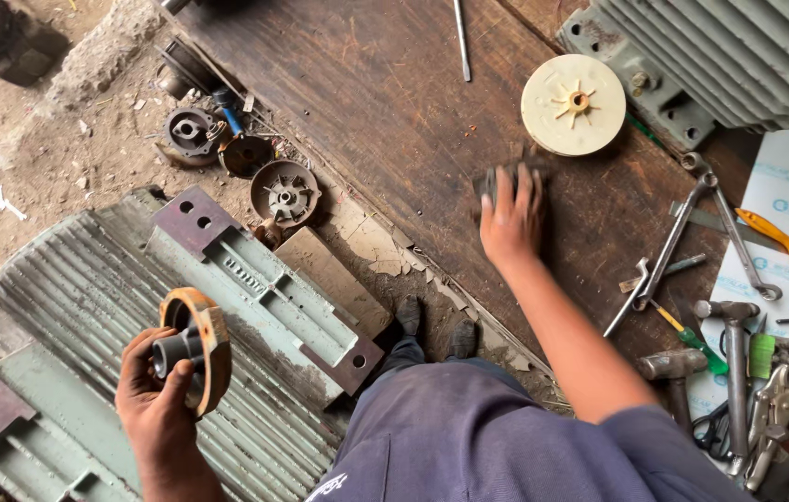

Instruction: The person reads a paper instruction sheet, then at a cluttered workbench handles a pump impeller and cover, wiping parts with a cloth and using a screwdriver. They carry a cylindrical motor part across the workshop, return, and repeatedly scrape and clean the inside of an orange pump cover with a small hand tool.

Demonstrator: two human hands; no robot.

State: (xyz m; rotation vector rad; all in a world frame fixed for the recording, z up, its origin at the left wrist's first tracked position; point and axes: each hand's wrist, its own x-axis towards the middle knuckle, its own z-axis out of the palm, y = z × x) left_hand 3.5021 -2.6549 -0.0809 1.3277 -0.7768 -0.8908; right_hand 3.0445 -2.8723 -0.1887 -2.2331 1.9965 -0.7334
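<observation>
The person's blue-grey clothes (469, 437) fill the bottom of the view, and two dark shoes (436, 339) peek out past them. The left hand (157, 400) is closed around a round rusty orange metal part (197, 349) with a dark hub in the middle. It holds the part up over a big ribbed grey-green motor case (134, 307) lying on the ground.

The right hand (510, 218) is stretched out onto the brown wooden board (385, 112). Its fingers are spread flat and press down on a small dark pad (497, 177), which shows only at the fingertips. Near it, a bit farther away, lies a cream round fan wheel (573, 104).

To the right lie spanners (682, 232), two hammers (729, 363) and an orange-handled brush (780, 240). On the dirt at the left sit a few small rusty round parts (285, 193).
</observation>
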